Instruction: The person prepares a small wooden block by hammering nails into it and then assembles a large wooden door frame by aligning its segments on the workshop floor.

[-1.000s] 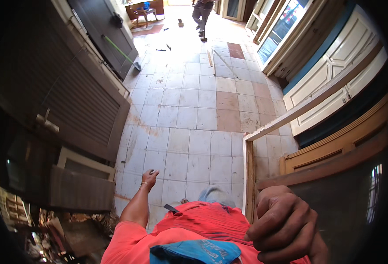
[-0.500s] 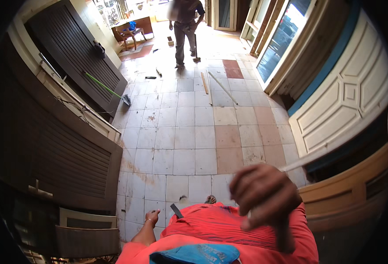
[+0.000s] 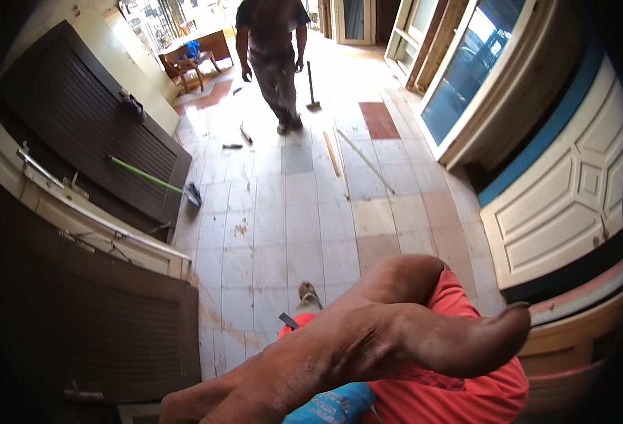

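My right hand (image 3: pixel 375 325) fills the lower middle, very close to the camera. Its thumb stretches to the right, apart from the fingers, which run to the lower left and leave the picture. Nothing shows in its grasp. Behind it are my red clothing (image 3: pixel 485 385) and a blue printed cloth item (image 3: pixel 333 405) at the lower edge. A short dark strip (image 3: pixel 288 321) juts out beside the red cloth. My left hand is out of sight. One of my feet (image 3: pixel 307 290) shows on the tiles.
A person (image 3: pixel 272 63) stands ahead; beside them a dark long-handled tool with a block head (image 3: pixel 311 92) stands upright. Wooden strips (image 3: pixel 331 153) lie on the tiled floor (image 3: pixel 283 233). Brown louvred doors (image 3: pixel 92 113) line the left, with a green-handled tool (image 3: pixel 145 174). A cream panelled door (image 3: pixel 559 191) leans right.
My right hand has come much closer to the camera and spread out. My left hand has left the view. The other person has come nearer and let go of the long-handled tool.
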Tool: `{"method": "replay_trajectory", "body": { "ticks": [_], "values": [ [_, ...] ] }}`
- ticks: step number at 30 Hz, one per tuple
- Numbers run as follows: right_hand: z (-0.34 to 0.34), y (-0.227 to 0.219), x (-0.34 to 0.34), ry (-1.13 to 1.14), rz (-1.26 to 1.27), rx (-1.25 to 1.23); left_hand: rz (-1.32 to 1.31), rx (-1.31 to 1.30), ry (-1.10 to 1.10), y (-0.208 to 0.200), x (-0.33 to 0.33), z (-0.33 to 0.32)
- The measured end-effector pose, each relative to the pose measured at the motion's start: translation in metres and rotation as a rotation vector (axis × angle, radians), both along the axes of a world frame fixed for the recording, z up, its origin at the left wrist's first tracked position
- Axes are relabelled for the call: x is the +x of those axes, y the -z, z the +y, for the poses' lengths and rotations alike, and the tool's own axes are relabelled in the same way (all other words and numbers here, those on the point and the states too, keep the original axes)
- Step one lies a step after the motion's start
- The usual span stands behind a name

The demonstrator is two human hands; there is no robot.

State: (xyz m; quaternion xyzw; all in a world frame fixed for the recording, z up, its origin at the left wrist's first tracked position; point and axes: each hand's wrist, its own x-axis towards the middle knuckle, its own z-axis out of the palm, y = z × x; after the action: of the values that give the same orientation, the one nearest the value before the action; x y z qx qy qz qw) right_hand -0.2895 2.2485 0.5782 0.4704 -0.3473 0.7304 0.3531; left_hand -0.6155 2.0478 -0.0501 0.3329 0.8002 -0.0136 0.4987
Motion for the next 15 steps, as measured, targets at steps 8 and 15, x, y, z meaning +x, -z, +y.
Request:
{"method": "replay_trajectory", "body": {
  "ticks": [8, 15],
  "values": [
    [0.158, -0.016, 0.037, 0.054, -0.536, -0.460, -0.011, 0.294, -0.022, -0.037, 0.027, 0.379],
    [0.337, -0.012, 0.060, 0.071, -0.162, 0.052, -0.276, 0.568, -0.109, -0.118, 0.123, 0.627]
  ]
}}
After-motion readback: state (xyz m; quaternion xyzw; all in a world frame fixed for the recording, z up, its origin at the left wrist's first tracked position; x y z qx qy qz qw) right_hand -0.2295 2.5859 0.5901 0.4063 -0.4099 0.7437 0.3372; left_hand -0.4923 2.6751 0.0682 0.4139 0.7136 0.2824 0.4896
